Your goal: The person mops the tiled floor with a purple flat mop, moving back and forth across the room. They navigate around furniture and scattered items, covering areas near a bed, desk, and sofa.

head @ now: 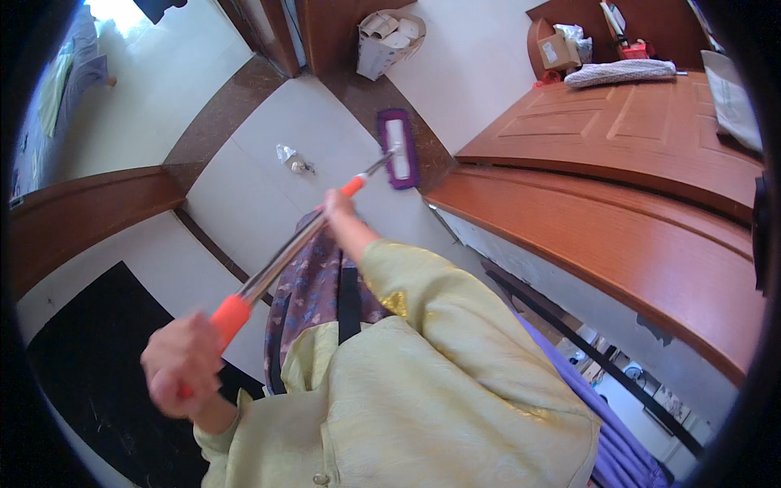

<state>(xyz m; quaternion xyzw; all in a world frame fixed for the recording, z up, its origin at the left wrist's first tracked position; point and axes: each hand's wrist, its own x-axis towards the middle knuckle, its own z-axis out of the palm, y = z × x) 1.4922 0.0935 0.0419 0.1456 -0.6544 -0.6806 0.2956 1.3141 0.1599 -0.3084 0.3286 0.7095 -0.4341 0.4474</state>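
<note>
Both of my hands hold one long mop with a metal pole (pixel 284 259) and orange grips. My left hand (pixel 183 366) is closed on the orange grip at the pole's near end, slightly blurred. Farther down, my right hand (pixel 339 206) wraps the pole just behind the lower orange sleeve. The flat mop head (pixel 398 148), with a purple fringe and a pale centre plate, lies on the floor across the edge of a brown marble strip. Left of it, on the pale tiles, are a crumpled clear plastic wrapper (pixel 285 153) and a small clump of debris (pixel 299 166).
A bin (pixel 373 58) full of pale cartons or paper stands by a wooden door frame. An open wooden door (pixel 586 122) and its frame are at the right. A black mat (pixel 97 360) lies at lower left. Bedding (pixel 67 91) hangs at upper left.
</note>
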